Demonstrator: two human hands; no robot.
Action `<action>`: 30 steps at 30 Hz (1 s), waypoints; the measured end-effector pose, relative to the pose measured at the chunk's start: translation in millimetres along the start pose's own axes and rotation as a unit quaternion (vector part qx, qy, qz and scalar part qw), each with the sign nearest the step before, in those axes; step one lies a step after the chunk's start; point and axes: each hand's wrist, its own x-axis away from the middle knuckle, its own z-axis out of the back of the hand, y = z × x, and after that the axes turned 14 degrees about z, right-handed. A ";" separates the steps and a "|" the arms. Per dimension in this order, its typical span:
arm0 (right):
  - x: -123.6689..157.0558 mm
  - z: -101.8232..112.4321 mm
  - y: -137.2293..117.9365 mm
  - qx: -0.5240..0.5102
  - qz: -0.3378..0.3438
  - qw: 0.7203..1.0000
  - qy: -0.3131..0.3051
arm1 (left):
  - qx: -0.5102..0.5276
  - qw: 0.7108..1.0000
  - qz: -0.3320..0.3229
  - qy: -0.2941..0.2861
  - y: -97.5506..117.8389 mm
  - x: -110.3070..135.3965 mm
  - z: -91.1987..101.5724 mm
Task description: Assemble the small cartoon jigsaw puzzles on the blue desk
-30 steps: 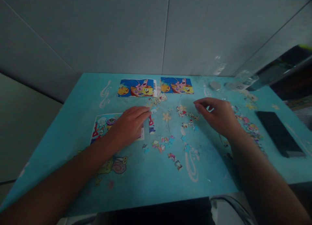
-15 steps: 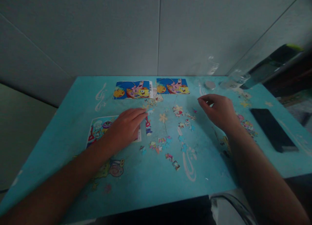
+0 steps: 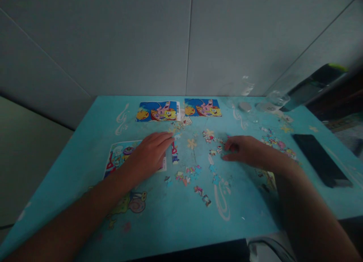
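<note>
My left hand (image 3: pixel 151 152) lies over the right part of a cartoon picture sheet (image 3: pixel 117 156), its fingers stretched out to the right. Its fingertips are at the top of a narrow joined strip of jigsaw pieces (image 3: pixel 174 154); the thumb is mostly hidden. My right hand (image 3: pixel 245 150) is low over the table, thumb and forefinger apart. Small loose jigsaw pieces (image 3: pixel 219 149) lie just left of those fingertips, and I make out nothing held. More pieces (image 3: pixel 188 175) are scattered nearer me, between the hands.
Two blue cartoon cards (image 3: pixel 159 111) lie near the wall. Clear plastic jars (image 3: pixel 278 100) and a round lid (image 3: pixel 244 106) stand at the back right, by a dark bottle (image 3: pixel 314 82). A dark phone-like slab (image 3: pixel 320 159) and another heap of pieces (image 3: pixel 278 142) lie at right.
My right hand has moved left and nearer me, down to the loose pieces, and its thumb and forefinger have parted. My left hand stays by the strip. The view has tilted slightly.
</note>
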 end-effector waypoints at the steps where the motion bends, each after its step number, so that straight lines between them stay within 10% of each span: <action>1: 0.7 -2.1 0.3 0.012 0.004 1.000 0.002 | -0.002 1.000 0.000 0.002 0.3 -0.1 -0.1; 14: -0.4 -4.4 -8.3 -0.022 0.085 0.996 -0.008 | -0.004 1.000 0.000 -0.003 3.2 -1.7 0.4; 23: -31.6 -9.2 -25.3 -0.130 0.161 0.974 0.098 | -0.001 1.000 -0.007 0.023 7.4 -3.2 -1.0; 30: -65.7 -17.7 -48.8 -0.199 0.078 0.962 0.168 | -0.006 1.000 -0.003 0.029 13.0 -3.8 3.6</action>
